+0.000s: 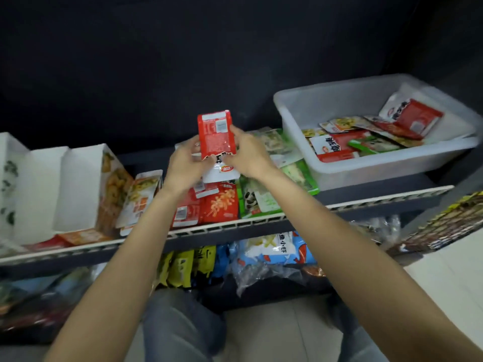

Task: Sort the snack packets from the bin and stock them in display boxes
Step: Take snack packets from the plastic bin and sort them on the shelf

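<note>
Both hands, left hand [184, 163] and right hand [244, 155], pinched a red packet [215, 134] upright at frame centre. The display boxes [75, 186] stood lower left, nearer the left hand.

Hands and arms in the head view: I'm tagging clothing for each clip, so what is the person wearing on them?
Nothing shows on either one. The left hand and right hand are bare, with no gloves, and no rings can be made out on the fingers. Both forearms are uncovered as far as the frame shows, with no sleeves, watch or wristband in sight. Below them, grey trousers cover the knees.
</note>
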